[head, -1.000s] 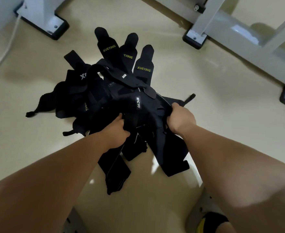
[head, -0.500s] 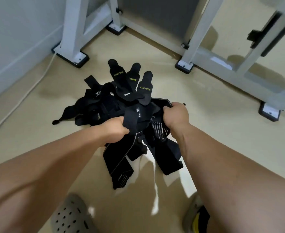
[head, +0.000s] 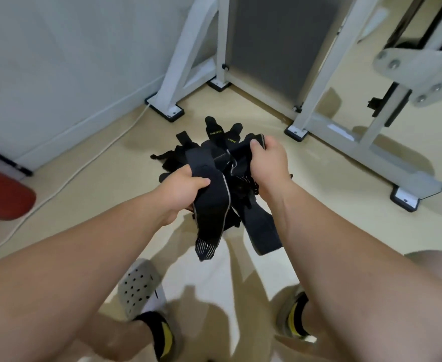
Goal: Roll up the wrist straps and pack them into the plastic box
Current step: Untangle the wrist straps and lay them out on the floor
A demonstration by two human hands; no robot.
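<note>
I've raised the wrist straps (head: 212, 205) off the floor (head: 332, 163); my right hand (head: 266, 163) now grips farther than my left hand (head: 180, 186).

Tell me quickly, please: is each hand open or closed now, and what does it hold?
Left hand: closed, gripping a black wrist strap that hangs down.
Right hand: closed, gripping the bundle of black wrist straps.

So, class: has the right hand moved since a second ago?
Yes. The right hand, gripping straps, has moved away from the person, toward the white frame foot on the floor.
</note>
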